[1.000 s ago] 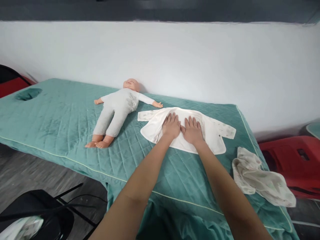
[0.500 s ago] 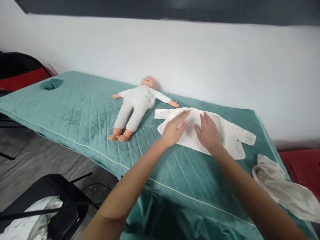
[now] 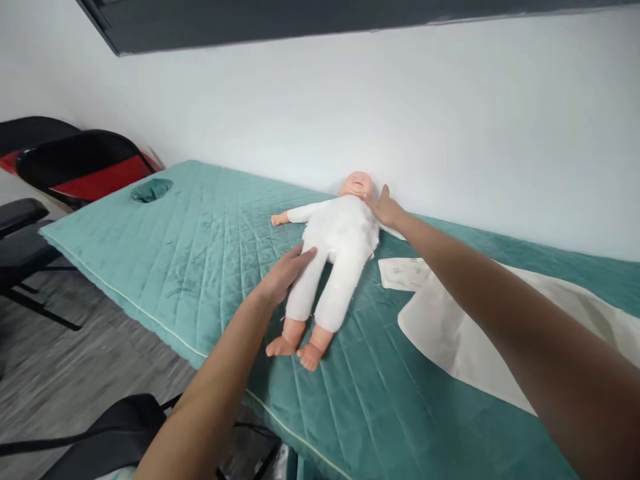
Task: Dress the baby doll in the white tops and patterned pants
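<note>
A baby doll point(image 3: 345, 227) with a white cloth body lies on its back on the green quilted bed cover, head toward the wall. My left hand point(image 3: 287, 273) is at its thigh, thumb laid over the top and the other fingers along the outer side, partly hidden. At the doll's neck and shoulder is my right hand point(image 3: 387, 208), thumb raised apart and fingertips hidden against the doll. Spread flat to the right is a white baby shirt point(image 3: 450, 327), its near sleeve toward the doll; my right forearm crosses above it.
The green bed cover point(image 3: 200, 253) has a face hole point(image 3: 153, 191) at its far left end. Black and red chairs point(image 3: 95, 167) stand beyond that end. A black chair point(image 3: 115, 427) is by the bed's near side. The white wall point(image 3: 280, 107) runs along the back.
Both hands have left the white shirt and moved left to the doll, the left to its thigh, the right to its neck and shoulder. The view has turned left and come closer.
</note>
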A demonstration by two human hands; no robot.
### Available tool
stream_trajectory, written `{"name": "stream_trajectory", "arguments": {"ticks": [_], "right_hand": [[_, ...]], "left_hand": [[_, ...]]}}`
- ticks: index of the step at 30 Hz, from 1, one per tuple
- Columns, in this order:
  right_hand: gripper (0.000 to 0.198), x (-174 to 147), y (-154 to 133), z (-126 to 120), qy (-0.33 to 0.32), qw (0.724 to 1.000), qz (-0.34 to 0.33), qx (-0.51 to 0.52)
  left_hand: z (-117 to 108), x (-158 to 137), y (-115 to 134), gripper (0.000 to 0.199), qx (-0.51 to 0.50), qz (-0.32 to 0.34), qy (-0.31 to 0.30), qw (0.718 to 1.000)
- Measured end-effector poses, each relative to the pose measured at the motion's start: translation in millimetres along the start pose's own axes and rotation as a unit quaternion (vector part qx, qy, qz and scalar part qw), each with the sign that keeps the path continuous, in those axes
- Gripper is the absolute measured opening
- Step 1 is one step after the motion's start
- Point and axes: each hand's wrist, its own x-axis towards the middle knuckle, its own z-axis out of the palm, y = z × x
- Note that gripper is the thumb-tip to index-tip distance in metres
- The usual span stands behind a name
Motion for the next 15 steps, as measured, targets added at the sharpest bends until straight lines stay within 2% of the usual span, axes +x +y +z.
{"name": "stream_trajectory", "arguments": {"ticks": [4, 7, 9, 11, 15], "right_hand": [[0.106, 6.6, -10.9, 4.8, 0.016, 0.998, -0.03, 0.055], [0.107, -8.6, -16.4, -8.7, 0.021, 0.998, -0.036, 0.053], [0.11, -26.8, -18.5, -30.7, 0.02, 0.998, -0.043, 0.045], [0.112, -50.2, -16.2, -63.0, 0.034, 0.997, -0.049, 0.04], [0.113, -108.1, 14.9, -142.6, 0.09, 0.995, -0.035, 0.025]], "left_hand": [[5.0, 6.0, -0.5, 0.051, -0.082, -0.01, -0.025, 0.996], [18.0, 2.7, 1.8, 0.05, -0.12, -0.007, -0.044, 0.992], [33.9, -4.8, 7.2, 0.05, -0.133, -0.003, -0.056, 0.99], [58.0, -15.2, 14.7, 0.048, -0.14, 0.006, -0.069, 0.988], [132.7, -41.0, 25.3, 0.053, -0.168, 0.016, -0.113, 0.979]]}}
